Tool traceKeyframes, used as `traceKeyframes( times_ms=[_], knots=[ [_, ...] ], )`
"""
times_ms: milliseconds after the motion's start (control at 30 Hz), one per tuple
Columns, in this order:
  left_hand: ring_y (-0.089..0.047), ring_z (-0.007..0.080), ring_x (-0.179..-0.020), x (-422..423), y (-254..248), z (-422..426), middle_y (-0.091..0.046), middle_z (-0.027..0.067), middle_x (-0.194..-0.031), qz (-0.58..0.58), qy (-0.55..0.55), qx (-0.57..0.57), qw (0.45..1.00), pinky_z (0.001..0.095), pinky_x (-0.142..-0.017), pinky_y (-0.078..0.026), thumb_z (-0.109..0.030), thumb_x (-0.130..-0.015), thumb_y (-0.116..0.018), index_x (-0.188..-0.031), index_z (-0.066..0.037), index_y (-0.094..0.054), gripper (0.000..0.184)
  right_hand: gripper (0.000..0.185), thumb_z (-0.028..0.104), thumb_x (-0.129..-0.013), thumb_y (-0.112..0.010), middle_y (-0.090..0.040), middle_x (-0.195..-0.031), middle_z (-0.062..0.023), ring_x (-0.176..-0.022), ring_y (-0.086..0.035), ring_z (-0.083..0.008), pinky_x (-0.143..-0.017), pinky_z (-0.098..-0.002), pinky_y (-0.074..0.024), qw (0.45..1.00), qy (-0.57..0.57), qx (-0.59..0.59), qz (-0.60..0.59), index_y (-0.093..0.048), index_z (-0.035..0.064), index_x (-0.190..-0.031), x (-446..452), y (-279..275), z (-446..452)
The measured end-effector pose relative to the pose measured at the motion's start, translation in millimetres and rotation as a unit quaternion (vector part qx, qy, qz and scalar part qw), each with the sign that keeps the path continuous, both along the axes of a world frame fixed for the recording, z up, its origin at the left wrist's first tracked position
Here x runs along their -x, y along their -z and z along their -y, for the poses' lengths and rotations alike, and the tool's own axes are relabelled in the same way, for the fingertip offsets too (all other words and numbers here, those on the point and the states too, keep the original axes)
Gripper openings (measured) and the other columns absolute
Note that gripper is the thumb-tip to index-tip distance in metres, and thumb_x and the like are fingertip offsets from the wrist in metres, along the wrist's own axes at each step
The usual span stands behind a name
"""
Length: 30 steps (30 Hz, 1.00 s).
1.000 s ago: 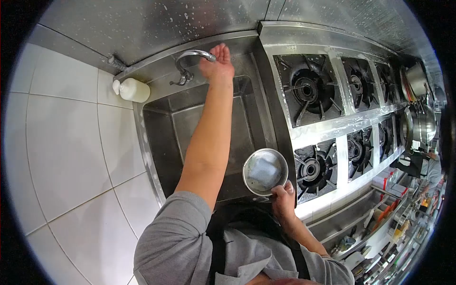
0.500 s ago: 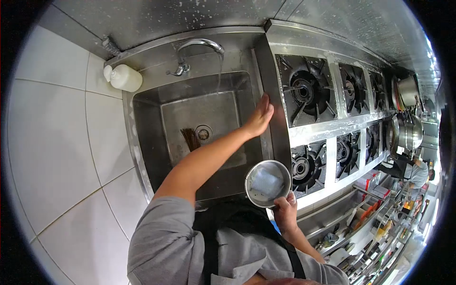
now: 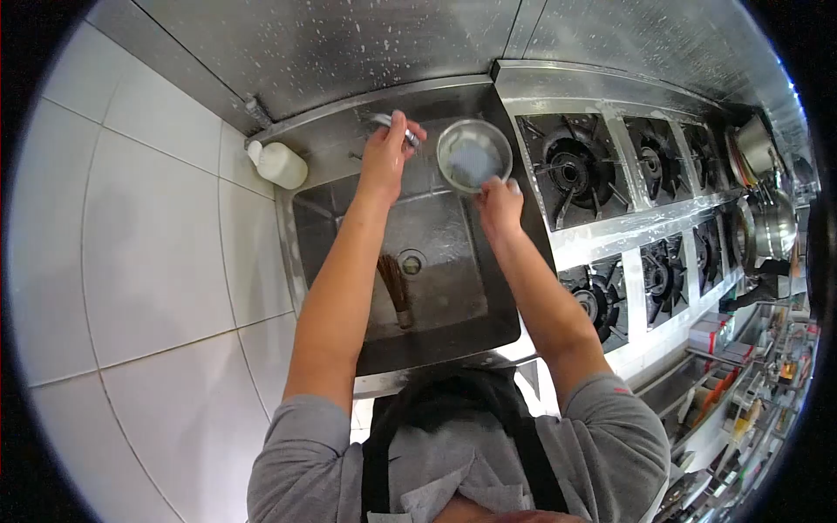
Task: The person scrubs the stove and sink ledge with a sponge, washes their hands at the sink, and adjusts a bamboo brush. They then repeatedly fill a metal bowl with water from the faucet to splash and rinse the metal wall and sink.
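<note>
My left hand [image 3: 385,161] is at the faucet [image 3: 408,137] on the sink's back ledge, its fingers closed around the curved spout. My right hand [image 3: 500,207] grips a round metal pan [image 3: 445,157] by its near side and holds it over the sink's back right corner, to the right of the spout. Something pale and bluish-white lies in the pan; I cannot tell whether it is cloth or liquid. A bundled-stick brush [image 3: 394,288] rests on the floor of the steel sink [image 3: 445,301], beside the drain [image 3: 411,263].
A pump bottle [image 3: 283,166] stands at the sink's back left corner by the white tiled wall [image 3: 166,253]. A stove with several burners [image 3: 571,170] adjoins the sink on the right. Pots [image 3: 772,231] and cluttered shelving [image 3: 741,410] are farther right.
My left hand has moved from the sink's right edge up to the faucet. My right hand has carried the pan from near my body forward over the sink. The view has shifted.
</note>
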<state>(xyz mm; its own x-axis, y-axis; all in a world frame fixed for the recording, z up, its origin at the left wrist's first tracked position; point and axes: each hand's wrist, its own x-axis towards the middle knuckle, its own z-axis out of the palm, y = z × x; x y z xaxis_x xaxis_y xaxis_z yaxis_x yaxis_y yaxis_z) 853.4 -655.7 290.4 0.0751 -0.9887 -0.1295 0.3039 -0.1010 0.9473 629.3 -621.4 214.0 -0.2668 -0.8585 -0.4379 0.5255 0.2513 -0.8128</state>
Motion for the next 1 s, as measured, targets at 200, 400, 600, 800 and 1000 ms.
traceKeyframes(
  times_ms=[200,400,600,800,1000],
  knots=[
    [-0.065,0.0196,-0.097,-24,10,-46,-0.070,0.0073,-0.100,-0.073,-0.008,0.020,0.997,0.0401,-0.091,-0.051,-0.055,-0.107,-0.052,-0.107,-0.008,-0.067,0.049,0.013,0.004,-0.092,-0.062,-0.058,-0.087,-0.0111,-0.071,-0.059,-0.0208,-0.065,-0.0396,-0.0535,0.992,0.088,0.062,0.064,-0.052,-0.0001,-0.098,-40,64,79],
    [-0.064,0.0181,-0.106,-25,91,-64,-0.070,0.0076,-0.115,-0.020,-0.125,-0.135,0.983,0.0363,-0.093,-0.052,-0.037,-0.107,-0.056,-0.123,-0.006,-0.066,0.036,0.022,0.020,-0.097,-0.066,-0.067,-0.086,-0.0102,-0.074,-0.063,-0.0188,-0.071,-0.0376,-0.0538,0.991,-0.133,0.006,-0.013,-0.062,-0.0010,-0.103,-98,52,10],
    [-0.063,0.0165,-0.103,18,133,-36,-0.068,0.0066,-0.116,-0.180,-0.224,-0.131,0.949,0.0331,-0.085,-0.051,-0.035,-0.105,-0.063,-0.125,-0.003,-0.064,0.038,0.028,0.021,-0.099,-0.062,-0.071,-0.095,-0.0106,-0.081,-0.066,-0.0199,-0.075,-0.0369,-0.0540,0.951,-0.275,0.078,-0.118,-0.069,-0.0032,-0.112,-153,65,39],
    [-0.067,0.0190,-0.100,-34,126,9,-0.072,0.0112,-0.111,0.092,-0.385,-0.039,0.918,0.0328,-0.085,-0.054,-0.026,-0.106,-0.061,-0.124,0.001,-0.064,0.033,0.037,0.023,-0.110,-0.052,-0.068,-0.122,-0.0124,-0.109,-0.069,-0.0250,-0.099,-0.0395,-0.0544,0.935,-0.339,0.069,0.075,-0.061,-0.0083,-0.128,-156,47,10],
    [-0.071,0.0347,-0.090,-38,115,-6,-0.074,0.0201,-0.100,0.339,-0.317,0.052,0.884,0.0402,-0.082,-0.054,-0.025,-0.104,-0.060,-0.106,-0.003,-0.075,0.026,0.022,0.014,-0.103,-0.062,-0.069,-0.108,-0.0151,-0.097,-0.068,-0.0220,-0.085,-0.0339,-0.0553,0.963,-0.263,0.062,0.014,-0.062,-0.0063,-0.111,-154,44,23]
  ],
)
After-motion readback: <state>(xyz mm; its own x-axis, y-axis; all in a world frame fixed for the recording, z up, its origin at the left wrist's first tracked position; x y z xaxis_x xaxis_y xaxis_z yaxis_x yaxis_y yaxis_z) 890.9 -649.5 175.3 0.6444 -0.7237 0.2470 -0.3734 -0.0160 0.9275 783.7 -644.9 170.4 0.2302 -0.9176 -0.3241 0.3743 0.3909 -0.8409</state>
